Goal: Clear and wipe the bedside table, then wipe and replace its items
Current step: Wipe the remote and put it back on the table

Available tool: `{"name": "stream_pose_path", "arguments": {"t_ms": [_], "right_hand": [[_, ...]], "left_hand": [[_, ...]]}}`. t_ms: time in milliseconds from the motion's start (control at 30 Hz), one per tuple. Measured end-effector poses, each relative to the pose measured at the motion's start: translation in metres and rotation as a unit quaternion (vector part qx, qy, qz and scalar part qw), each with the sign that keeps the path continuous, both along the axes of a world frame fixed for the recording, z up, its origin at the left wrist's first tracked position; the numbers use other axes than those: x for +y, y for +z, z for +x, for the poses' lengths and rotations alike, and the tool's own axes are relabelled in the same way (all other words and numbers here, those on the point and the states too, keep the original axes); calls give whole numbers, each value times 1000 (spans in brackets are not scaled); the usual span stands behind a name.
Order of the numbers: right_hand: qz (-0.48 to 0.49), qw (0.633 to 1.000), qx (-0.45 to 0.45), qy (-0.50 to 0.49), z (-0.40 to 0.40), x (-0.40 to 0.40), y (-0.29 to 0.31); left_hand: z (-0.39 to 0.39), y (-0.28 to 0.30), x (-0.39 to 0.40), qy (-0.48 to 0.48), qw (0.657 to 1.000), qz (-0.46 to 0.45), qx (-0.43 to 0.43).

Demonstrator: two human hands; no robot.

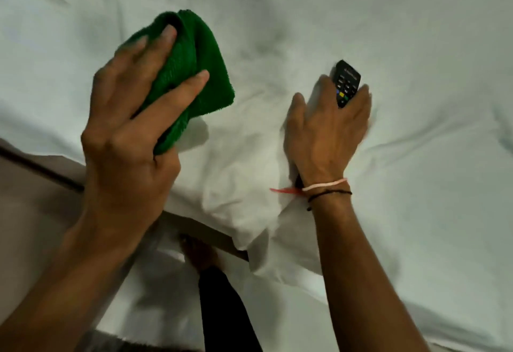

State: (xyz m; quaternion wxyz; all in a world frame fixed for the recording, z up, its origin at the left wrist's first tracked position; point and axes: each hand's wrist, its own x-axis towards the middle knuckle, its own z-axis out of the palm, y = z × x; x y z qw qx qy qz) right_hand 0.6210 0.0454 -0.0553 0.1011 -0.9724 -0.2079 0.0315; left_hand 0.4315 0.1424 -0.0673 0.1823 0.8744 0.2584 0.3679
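Holding a bunched green terry cleaning cloth (191, 74), the left hand (130, 135) sits at left, fingers curled round the fabric, thumb and index on top, over the rumpled white bed sheet (416, 46). Right hand (327, 132) is at right, palm down on the sheet, fingers wrapped loosely round a small black remote control with coloured buttons (347, 83); only the far end of the remote pokes out past the fingertips, rest hidden under the palm. Cannot tell if the remote is lifted or resting on the sheet. Its long axis runs near-to-far, roughly in line with the right forearm, button face up. Thin pink and black thread bands (327, 187) on the right wrist.

Key relation: cloth lies left of the remote, well apart, both at similar depth. Judgement: item-wiping step; the cloth hand would need to travel right, or the remote left, so the cloth strokes along the remote's length. Bedside table not clearly in view; brown edge (41, 168) at near left, unclear what it is.
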Motion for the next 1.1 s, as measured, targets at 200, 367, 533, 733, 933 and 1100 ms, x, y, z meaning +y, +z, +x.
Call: {"name": "stream_pose_path", "arguments": {"t_ms": [200, 367, 533, 733, 933, 1100], "right_hand": [[158, 984, 58, 52, -3, -3, -1], [290, 938, 131, 139, -50, 13, 16], [373, 750, 530, 131, -123, 45, 34], [267, 493, 825, 69, -268, 81, 11], [205, 400, 893, 12, -398, 83, -18], [133, 412, 901, 9, -458, 87, -31]], "left_hand": [[5, 13, -9, 13, 999, -9, 31], [-40, 10, 12, 69, 997, -34, -2], [-125, 16, 29, 159, 971, -153, -92], [-232, 38, 24, 273, 937, -218, -28], [-320, 26, -15, 352, 883, -310, 0], [-379, 19, -70, 369, 851, -372, -33]]}}
